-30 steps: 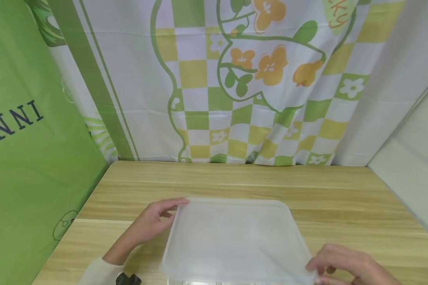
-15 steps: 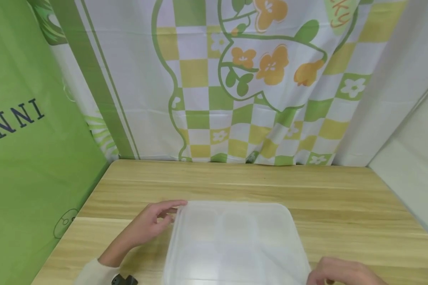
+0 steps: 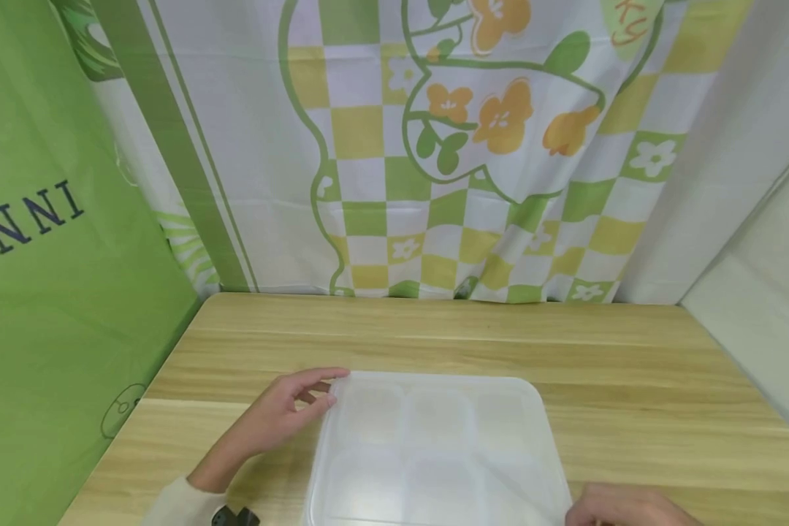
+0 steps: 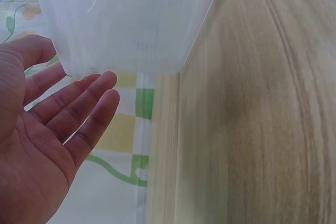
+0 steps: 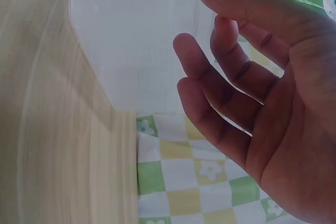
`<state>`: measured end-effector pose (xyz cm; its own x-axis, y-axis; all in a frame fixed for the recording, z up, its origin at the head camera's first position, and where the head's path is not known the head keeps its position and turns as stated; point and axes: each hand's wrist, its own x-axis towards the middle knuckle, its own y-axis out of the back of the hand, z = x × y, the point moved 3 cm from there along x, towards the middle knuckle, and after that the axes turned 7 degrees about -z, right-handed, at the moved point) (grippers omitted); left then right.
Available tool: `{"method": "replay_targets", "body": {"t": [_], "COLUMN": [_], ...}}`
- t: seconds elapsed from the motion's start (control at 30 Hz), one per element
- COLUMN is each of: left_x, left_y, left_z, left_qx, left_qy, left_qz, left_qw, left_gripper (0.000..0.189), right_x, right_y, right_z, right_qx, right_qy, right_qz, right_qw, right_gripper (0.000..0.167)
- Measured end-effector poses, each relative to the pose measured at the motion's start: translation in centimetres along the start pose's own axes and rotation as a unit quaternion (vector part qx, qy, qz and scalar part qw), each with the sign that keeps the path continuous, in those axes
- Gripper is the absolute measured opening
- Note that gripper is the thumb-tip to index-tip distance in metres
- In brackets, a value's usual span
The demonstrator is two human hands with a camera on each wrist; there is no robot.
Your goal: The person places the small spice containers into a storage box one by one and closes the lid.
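Note:
A translucent white plastic container lid [image 3: 437, 453] covers a box whose rounded compartments show faintly through it, at the bottom middle of the head view. My left hand [image 3: 286, 410] is at the far left corner, index fingertip on the rim, thumb by the side. The left wrist view shows that hand [image 4: 55, 124] with its other fingers loosely extended beside the box wall [image 4: 131, 24]. At the near right edge is my right hand [image 3: 621, 505], partly cut off by the frame. In the right wrist view its fingers [image 5: 197, 59] bend loosely beside the box wall [image 5: 126, 40].
The box stands on a wood-grain table [image 3: 638, 394]. Behind the table hangs a checked, flowered curtain [image 3: 404, 175]. A green cloth [image 3: 59, 307] hangs on the left and a pale panel [image 3: 763, 307] on the right. A black wrist device [image 3: 235, 516] sits at my left sleeve.
The lid's near side has come down, and it now lies flat over the box with compartments showing through. My right hand has moved lower and nearer. My left hand stays at the far left corner.

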<state>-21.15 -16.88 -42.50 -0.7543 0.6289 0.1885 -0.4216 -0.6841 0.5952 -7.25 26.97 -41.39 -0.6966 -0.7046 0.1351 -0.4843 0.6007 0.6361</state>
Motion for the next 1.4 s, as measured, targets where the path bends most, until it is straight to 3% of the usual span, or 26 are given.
{"method": "replay_targets", "body": {"t": [0.23,0.37,0.53,0.73,1.03,1.2,1.3,1.4], "left_x": [0.2,0.3,0.3,0.0,0.1,0.3,0.3,0.4], "left_y": [0.0,0.0,-0.1,-0.2,-0.5,-0.7,-0.8,-0.9], "left_z": [-0.1,-0.2,0.0,0.3,0.3,0.3,0.3,0.1], "left_qx": [0.002,0.004,0.011,0.031,0.039,0.034,0.026,0.019], "left_qy": [0.006,-0.001,-0.006,-0.010,0.004,0.008,0.008,0.026], "left_qz": [0.000,-0.002,-0.005,-0.020,-0.030,-0.035,-0.035,-0.020], "left_qw": [1.0000,1.0000,0.9999,0.9993,0.9988,0.9988,0.9990,0.9993], "left_gripper": [0.037,0.036,0.038,0.045,0.047,0.048,0.047,0.045], "right_x": [0.0,0.2,0.5,0.5,0.4,0.8,1.4,2.4], "right_y": [0.3,0.4,1.0,1.3,1.8,2.6,3.6,4.7], "right_z": [0.5,1.1,1.6,1.7,2.7,2.7,2.8,2.9], "right_qx": [0.053,0.102,0.153,0.142,0.115,0.061,0.003,-0.040], "right_qy": [-0.114,-0.133,-0.089,-0.027,-0.012,0.031,-0.022,-0.095], "right_qz": [-0.038,-0.081,-0.129,-0.135,-0.144,-0.107,-0.055,0.010], "right_qw": [0.9914,0.9824,0.9757,0.9804,0.9828,0.9919,0.9982,0.9946], "right_gripper": [0.025,0.020,0.023,0.032,0.046,0.052,0.048,0.042]}}
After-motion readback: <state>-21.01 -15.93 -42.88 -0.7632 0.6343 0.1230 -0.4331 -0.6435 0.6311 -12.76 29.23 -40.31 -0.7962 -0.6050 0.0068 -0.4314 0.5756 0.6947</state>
